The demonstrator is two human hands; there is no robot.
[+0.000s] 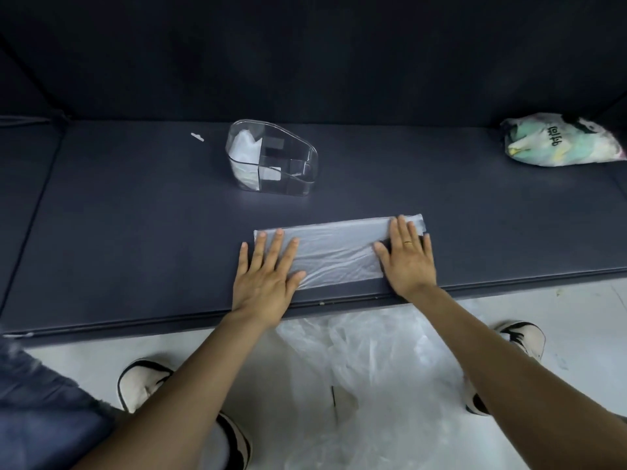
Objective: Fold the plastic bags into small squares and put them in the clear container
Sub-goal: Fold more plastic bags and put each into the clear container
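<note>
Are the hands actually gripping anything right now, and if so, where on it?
Nothing is gripped. The left hand and right hand lie flat, pressing the two ends of the folded plastic bag onto the table.

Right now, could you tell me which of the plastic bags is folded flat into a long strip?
The translucent bag under both hands on the mat. The printed bag lies bunched far right, and the clear one is crumpled on the floor.
</note>
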